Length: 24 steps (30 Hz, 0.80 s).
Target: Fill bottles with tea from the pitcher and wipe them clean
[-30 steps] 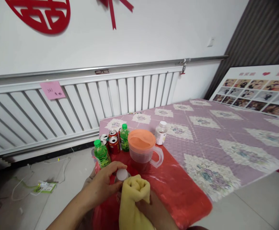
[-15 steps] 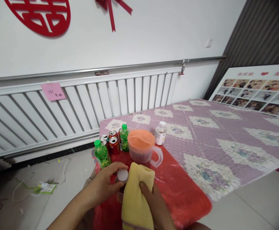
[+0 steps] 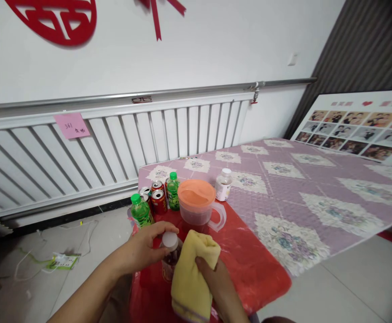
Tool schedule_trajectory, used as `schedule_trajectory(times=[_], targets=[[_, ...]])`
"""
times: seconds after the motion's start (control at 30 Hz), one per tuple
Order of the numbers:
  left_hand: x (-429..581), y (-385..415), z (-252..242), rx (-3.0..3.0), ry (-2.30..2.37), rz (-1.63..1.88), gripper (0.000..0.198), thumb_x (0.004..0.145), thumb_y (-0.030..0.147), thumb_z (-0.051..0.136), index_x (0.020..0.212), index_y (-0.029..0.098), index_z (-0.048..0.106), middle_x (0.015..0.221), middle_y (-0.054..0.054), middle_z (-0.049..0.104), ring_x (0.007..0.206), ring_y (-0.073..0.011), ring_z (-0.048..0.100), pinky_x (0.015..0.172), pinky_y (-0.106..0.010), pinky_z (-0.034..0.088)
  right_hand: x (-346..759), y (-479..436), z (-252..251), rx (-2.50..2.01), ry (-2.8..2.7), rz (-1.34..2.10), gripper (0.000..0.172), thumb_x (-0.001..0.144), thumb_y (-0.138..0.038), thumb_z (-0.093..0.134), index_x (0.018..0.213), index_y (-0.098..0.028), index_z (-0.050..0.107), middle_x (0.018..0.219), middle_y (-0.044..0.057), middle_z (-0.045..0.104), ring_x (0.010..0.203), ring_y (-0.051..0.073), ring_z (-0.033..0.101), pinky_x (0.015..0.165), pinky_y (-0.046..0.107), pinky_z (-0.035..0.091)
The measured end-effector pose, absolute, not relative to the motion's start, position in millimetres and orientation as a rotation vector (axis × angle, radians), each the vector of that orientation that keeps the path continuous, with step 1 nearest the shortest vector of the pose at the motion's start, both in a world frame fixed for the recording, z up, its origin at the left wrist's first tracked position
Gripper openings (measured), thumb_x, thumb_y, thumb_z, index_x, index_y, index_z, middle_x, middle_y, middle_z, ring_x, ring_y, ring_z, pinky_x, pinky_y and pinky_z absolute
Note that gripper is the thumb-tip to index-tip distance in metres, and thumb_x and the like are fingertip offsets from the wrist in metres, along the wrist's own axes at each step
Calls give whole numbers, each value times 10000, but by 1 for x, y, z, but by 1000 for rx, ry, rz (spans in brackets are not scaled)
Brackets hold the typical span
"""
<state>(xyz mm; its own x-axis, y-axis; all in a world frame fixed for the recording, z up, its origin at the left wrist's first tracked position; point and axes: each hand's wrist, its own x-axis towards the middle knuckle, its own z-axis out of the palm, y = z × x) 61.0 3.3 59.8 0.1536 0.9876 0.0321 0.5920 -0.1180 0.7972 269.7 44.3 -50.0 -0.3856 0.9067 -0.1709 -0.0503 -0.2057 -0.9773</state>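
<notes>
My left hand (image 3: pixel 147 246) is closed round the neck of a white-capped bottle (image 3: pixel 172 258) with dark contents. The bottle stands on a red plastic sheet at the near end of the bed. In my right hand (image 3: pixel 218 285) is a folded yellow cloth (image 3: pixel 192 280), gripped with the thumb on top. The cloth sits right beside the bottle and covers part of its right side. Just beyond both hands is a clear plastic jug (image 3: pixel 194 213) with an orange lid (image 3: pixel 196 195).
Two green-capped bottles, one near (image 3: pixel 141 211) and one farther (image 3: pixel 173 193), stand by several drink cans (image 3: pixel 158 202) on the left. A white bottle (image 3: pixel 223 186) is behind the jug. The red sheet (image 3: pixel 250 264) lies over a quilted cover (image 3: pixel 276 193); a radiator (image 3: pixel 115 152) runs behind.
The view has shifted slightly. The yellow cloth's top has moved a little away from the bottle, so more of the bottle's body shows. Both hands keep their grips.
</notes>
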Motion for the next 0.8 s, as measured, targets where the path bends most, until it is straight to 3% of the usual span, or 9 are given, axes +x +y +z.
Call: schedule_trajectory(times=[0.17,0.33,0.5,0.7,0.8], targets=[[62,1,60,1794,1502,757,433,756,120,582,1166,260,582,1203,-24,643,1100,-200,590,971,-329,453,281,59,-56,-1226,-1268,1584,531,689,-467,688,1110,-153,607,1080,145,721,946,317,690,739,388,562],[72,-6,41,1769,1685,967,534,707,175,672,1216,263,536,1302,-56,567,1182,-246,538,1001,-386,440,279,44,-40,-983,-910,1920,526,723,-495,710,1113,-166,581,997,121,743,867,296,715,777,420,554],[82,-6,29,1781,1897,1044,414,681,148,679,1078,221,587,1086,-58,626,1011,-237,586,891,-388,485,268,32,-32,-869,-905,2034,520,636,-487,781,1010,-158,634,918,123,754,843,318,716,777,438,547],[65,-1,39,1945,1651,936,405,754,157,626,1148,248,597,1164,-56,620,1087,-217,582,970,-361,453,276,49,-39,-1066,-1152,1876,484,694,-435,741,1075,-158,630,1081,127,723,970,313,684,779,416,547],[56,-2,47,1951,1523,848,434,761,142,612,1177,262,580,1203,-44,616,1118,-206,574,989,-341,440,282,52,-40,-1049,-1109,1888,500,687,-434,750,1086,-160,619,1058,127,727,939,311,691,781,429,542]])
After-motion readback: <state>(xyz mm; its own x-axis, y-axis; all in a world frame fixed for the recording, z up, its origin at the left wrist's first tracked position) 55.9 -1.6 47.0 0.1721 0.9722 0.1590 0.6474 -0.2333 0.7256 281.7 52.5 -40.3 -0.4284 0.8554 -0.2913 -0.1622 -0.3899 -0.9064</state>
